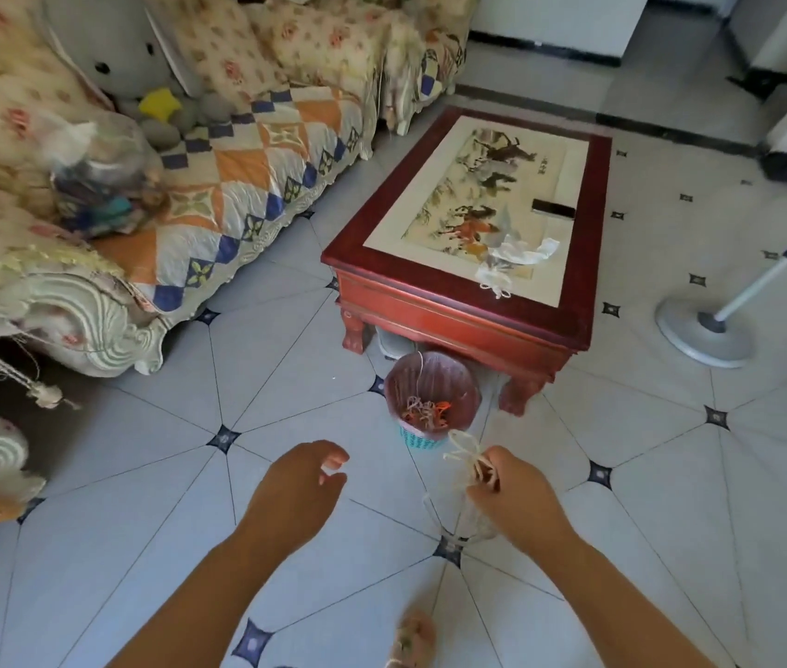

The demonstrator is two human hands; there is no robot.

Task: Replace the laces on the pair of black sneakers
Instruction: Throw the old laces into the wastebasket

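The right hand (512, 494) pinches a bundle of pale laces (466, 455), perhaps inside a clear bag. The left hand (300, 489) hangs open, empty. A bin (430, 392) stands at twelve o'clock.

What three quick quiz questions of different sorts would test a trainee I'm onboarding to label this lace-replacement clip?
1. True or false: the left hand holds a lace.
2. Multiple choice: the small waste basket stands (A) on the sofa, (B) on the floor by the near corner of the red coffee table, (C) beside the fan base.
3. Fill in: the right hand grips a bundle of pale ____.

Key
1. False; its fingers are open and hold nothing.
2. B.
3. Laces, together with what looks like a clear plastic wrapper. No black sneakers show in this view.
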